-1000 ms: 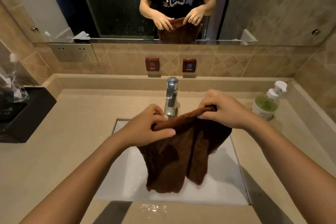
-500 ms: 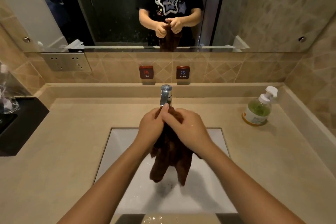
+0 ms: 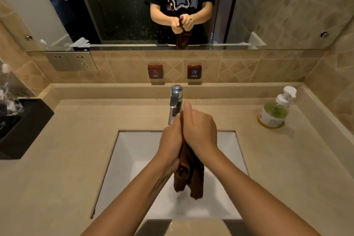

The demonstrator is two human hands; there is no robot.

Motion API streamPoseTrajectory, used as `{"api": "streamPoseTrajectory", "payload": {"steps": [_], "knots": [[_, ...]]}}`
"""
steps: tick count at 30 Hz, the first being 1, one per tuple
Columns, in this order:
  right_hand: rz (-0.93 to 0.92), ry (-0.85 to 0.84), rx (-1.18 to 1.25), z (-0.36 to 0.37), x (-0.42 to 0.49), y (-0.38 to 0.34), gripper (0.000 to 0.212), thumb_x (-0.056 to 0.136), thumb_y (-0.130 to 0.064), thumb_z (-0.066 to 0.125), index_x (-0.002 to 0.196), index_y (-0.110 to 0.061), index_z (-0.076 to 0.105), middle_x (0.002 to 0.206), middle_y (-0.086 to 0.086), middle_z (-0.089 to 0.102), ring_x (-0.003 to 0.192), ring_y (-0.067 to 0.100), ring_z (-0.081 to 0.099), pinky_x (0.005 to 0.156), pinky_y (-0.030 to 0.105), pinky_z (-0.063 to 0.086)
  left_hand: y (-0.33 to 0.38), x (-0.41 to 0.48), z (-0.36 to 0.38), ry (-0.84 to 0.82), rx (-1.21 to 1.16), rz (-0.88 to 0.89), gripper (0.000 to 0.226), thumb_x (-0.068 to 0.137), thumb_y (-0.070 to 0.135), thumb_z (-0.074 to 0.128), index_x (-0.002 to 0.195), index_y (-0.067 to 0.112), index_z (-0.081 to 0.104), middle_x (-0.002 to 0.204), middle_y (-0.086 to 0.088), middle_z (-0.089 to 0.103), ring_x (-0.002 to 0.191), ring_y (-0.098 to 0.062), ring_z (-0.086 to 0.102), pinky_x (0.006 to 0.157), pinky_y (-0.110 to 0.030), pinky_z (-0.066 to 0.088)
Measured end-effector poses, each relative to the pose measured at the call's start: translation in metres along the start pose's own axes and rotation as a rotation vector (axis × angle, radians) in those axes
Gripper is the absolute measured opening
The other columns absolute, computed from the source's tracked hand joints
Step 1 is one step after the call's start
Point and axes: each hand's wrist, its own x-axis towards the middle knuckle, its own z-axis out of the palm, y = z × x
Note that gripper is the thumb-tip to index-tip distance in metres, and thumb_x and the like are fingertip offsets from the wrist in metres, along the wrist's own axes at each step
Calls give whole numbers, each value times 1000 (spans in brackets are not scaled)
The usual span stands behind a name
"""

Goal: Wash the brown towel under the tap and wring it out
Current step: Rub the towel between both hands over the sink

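The brown towel [image 3: 189, 176] is bunched into a narrow roll and hangs over the white sink basin [image 3: 134, 159]. My left hand [image 3: 171, 140] and my right hand [image 3: 199, 130] are pressed together, side by side, both gripping the towel's upper part just in front of the chrome tap [image 3: 175, 101]. The right thumb points up along the tap. Two loose ends of the towel dangle below my wrists. No water stream is visible from the tap. Most of the gripped part of the towel is hidden by my hands.
A beige countertop [image 3: 67, 159] surrounds the basin. A green soap pump bottle [image 3: 274, 111] stands at the right back. A black tray [image 3: 21, 126] with a plastic bottle sits at the left. HOT [image 3: 155, 72] and COLD [image 3: 194, 72] signs and a mirror are on the wall behind.
My hands came together from holding the towel spread wide, gathering it into a tight bunch. Since half a second ago they squeezed closer and the towel's ends hang slightly lower.
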Motion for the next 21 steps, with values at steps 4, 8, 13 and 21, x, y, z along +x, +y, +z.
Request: {"api": "streamPoseTrajectory", "payload": {"steps": [4,8,13,21], "knots": [[58,-25,25,7,5,9,57,101,-36,21,68,-7,57,69,14,62,68,28,60,57,31,41,1,2,-6,21,43,19,40,94,43,53,86,9,74,74,-9,69,69,-18,67,65,-31,52],[153,-97,79,10,-14,12,57,99,-42,23,57,-15,51,61,7,60,60,21,58,53,28,39,3,6,-14,45,75,57,41,95,41,51,87,9,75,76,-9,72,72,-19,68,66,-28,51],[40,-116,-49,11,-23,-1,46,100,-35,29,65,-16,52,60,1,53,56,18,51,51,27,31,7,8,-11,55,-18,26,39,96,36,47,82,11,73,70,-5,68,65,-15,63,59,-25,49],[73,-118,-73,11,-28,-1,50,100,-38,28,68,-12,57,66,9,63,62,24,59,55,30,41,9,11,-18,45,-44,16,40,95,37,51,78,12,76,72,-6,71,68,-17,66,63,-26,51]]}}
